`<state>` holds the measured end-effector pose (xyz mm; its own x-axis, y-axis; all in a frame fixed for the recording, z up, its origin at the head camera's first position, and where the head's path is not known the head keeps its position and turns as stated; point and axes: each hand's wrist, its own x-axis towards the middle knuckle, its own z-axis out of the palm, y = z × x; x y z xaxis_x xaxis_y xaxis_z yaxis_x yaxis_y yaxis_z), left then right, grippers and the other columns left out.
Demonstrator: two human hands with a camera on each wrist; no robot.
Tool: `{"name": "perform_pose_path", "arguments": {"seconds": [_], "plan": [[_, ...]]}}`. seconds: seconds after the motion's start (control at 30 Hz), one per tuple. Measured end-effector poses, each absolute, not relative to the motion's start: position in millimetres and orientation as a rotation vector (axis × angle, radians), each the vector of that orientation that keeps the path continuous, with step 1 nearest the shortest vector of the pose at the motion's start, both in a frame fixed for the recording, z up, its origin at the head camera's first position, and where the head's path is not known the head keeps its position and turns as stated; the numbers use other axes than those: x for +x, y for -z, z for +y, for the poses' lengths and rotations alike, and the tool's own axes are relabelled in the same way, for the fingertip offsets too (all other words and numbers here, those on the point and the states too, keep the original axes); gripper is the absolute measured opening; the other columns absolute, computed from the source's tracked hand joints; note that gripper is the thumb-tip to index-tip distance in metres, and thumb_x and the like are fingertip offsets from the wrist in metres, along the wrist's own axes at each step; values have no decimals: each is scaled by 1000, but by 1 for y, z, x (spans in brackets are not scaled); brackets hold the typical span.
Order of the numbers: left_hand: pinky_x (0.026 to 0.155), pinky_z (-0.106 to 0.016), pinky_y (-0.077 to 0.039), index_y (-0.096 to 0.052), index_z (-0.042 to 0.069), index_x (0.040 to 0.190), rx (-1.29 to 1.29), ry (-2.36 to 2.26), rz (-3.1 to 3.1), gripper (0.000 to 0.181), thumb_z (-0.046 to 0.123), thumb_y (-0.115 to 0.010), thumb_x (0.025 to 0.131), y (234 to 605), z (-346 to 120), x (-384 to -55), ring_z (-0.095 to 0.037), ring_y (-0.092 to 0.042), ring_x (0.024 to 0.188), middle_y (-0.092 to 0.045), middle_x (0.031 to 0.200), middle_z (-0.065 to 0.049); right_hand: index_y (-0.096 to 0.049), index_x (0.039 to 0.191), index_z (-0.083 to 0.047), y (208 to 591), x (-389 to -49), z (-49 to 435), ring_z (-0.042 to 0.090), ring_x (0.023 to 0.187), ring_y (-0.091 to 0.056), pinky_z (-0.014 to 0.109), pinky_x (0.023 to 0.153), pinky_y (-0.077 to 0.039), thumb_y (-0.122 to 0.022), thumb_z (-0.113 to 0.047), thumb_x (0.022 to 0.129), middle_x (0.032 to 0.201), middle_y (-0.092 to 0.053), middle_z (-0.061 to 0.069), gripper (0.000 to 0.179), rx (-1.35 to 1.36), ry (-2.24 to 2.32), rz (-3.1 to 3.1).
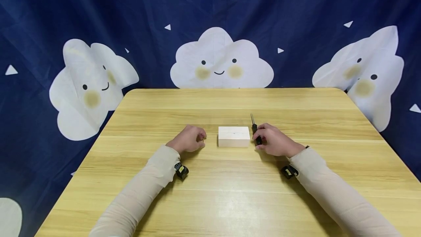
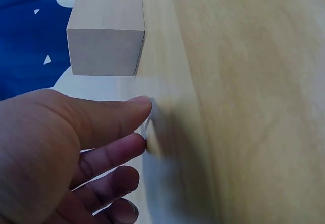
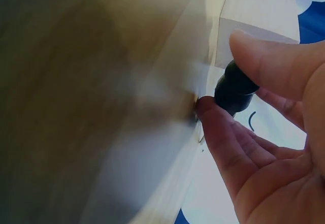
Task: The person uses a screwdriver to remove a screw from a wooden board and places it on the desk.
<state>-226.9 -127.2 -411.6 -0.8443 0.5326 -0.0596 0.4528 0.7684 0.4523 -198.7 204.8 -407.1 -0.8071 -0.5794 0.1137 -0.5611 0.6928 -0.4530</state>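
Note:
On the table, a white box [image 1: 234, 137] lies between the two hands. To its left, my left hand [image 1: 190, 139] is low over the tabletop, thumb and index finger brought together. A tiny thin piece [image 2: 148, 126] shows between those two fingertips in the left wrist view; its kind is too small to tell. Right of the box, my right hand [image 1: 271, 140] holds a screwdriver [image 1: 254, 129] by its black handle [image 3: 234, 89], the metal shaft pointing away from me. Part of the handle is hidden behind the fingers.
The wooden table [image 1: 227, 193] reaches back to a dark blue curtain [image 1: 217, 3] printed with white clouds. A small black device is strapped at each wrist, the left one [image 1: 181, 171] and the right one [image 1: 289, 172].

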Motion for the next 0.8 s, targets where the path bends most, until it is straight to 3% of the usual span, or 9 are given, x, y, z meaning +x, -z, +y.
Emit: {"name": "perform_pose_path", "arguments": {"seconds": [0.33,0.6,0.8], "plan": [[79,-29,-51,-71,5,95,848,-615,2776,12,8,-74,84,412,-124,-229,-15,-59,83,-66,87,-1,-70,97,-5,407,-201,205,24,88,-55,40,78,-51,-81,-5,78,110,-57,19,22,-936,672,2860],[80,-31,-51,-71,5,96,831,-606,2771,13,9,-74,85,411,-122,-227,-16,-59,86,-66,89,-1,-67,102,0,405,-200,206,16,70,-50,34,66,-47,-79,-6,80,82,-58,5,27,-826,666,2852],[82,-31,-50,-70,5,97,824,-582,2780,15,11,-74,85,412,-123,-226,-16,-60,87,-66,90,-2,-67,101,1,402,-198,207,16,70,-52,35,66,-47,-80,-7,79,82,-60,4,27,-822,680,2856]]}}
